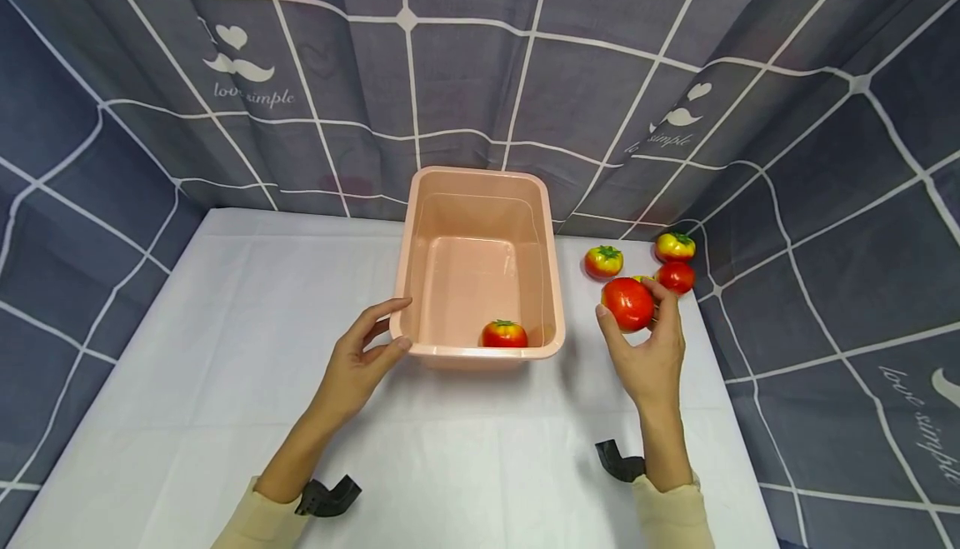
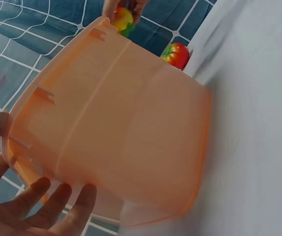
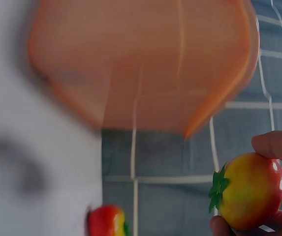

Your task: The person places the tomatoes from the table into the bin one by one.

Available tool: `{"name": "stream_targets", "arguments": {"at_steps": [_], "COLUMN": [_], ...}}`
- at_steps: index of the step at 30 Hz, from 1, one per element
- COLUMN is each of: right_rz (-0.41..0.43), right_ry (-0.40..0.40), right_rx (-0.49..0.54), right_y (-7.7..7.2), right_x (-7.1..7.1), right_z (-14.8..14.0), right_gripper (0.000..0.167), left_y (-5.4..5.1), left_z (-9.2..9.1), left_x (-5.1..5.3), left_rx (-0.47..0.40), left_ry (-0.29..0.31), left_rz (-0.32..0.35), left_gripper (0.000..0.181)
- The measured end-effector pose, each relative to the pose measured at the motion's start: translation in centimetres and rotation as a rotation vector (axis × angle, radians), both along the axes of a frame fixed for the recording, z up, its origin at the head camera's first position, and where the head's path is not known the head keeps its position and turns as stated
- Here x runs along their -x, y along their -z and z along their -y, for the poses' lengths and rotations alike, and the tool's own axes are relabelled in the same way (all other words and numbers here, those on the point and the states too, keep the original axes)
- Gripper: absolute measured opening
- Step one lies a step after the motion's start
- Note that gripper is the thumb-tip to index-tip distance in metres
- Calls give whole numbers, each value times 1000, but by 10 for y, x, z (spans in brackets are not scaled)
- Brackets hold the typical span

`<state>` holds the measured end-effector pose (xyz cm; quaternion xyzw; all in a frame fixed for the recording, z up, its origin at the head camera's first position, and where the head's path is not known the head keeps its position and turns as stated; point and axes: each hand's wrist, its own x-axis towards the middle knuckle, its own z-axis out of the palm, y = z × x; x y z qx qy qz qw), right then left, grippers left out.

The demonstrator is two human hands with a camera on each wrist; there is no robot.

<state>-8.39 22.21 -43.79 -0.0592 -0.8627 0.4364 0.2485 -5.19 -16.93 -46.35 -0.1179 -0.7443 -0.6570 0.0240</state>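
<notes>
A pink plastic basin (image 1: 480,352) stands on the white table, with one red-yellow toy tomato (image 1: 504,334) inside near its front wall. My left hand (image 1: 363,361) grips the basin's front left corner, thumb and fingers at the rim; the left wrist view shows the fingers (image 2: 57,206) against the outer wall. To the right of the basin, my right hand (image 1: 651,357) holds another tomato (image 1: 628,304) between thumb and fingers. In the right wrist view this tomato (image 3: 251,191) has a yellow side and green leaves, and is off the table.
Beyond the right hand lie more tomatoes: one (image 1: 603,262) near the basin, two (image 1: 675,247) (image 1: 676,276) by the right curtain, and one partly hidden behind the held tomato. Grey checked curtains (image 1: 480,74) hang at the back and both sides.
</notes>
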Motion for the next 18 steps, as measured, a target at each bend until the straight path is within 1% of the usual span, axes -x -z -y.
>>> {"name": "stream_targets", "arguments": {"at_steps": [3,8,18], "right_rz": [-18,-34,-52], "right_ry": [-55,-126,-250], "right_rx": [1,-19,9], "right_y": [-6,-14,-15], "right_x": [-1,-4,-5], "right_z": [15,36,64], "right_gripper": [79,81,79], "left_y": [0,0,1], "left_z": [1,0,0], "left_x": [0,1,1], "left_rx": [1,-3,0], "left_ry": [-1,2,0], "left_rz": [-5,-12,-11], "left_gripper": [57,57,57]}}
